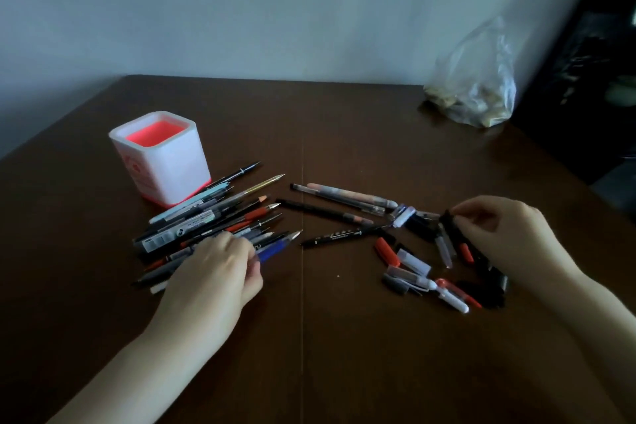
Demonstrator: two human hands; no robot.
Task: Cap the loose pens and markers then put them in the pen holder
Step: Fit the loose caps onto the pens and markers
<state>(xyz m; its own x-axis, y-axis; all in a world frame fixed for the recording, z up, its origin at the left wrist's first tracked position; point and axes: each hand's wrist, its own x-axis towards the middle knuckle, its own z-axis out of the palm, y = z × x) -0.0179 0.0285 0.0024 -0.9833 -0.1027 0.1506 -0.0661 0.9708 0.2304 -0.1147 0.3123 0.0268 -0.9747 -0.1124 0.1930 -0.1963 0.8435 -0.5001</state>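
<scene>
- Fingers of the left hand (220,272) pinch a blue pen (275,248) in the pen pile (206,217) on the table (344,337)
- Fingers of the right hand (499,234) pinch a black cap (450,221) among loose caps (413,262)
- The pen holder (172,165) stands just behind the pile

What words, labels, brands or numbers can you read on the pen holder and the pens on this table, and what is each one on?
No text here is legible.
Pen holder: red print on its left face, too blurred to read.
Black marker at centre: white lettering, too blurred to read.
Pens in the pile: white labels, too small to read.
</scene>
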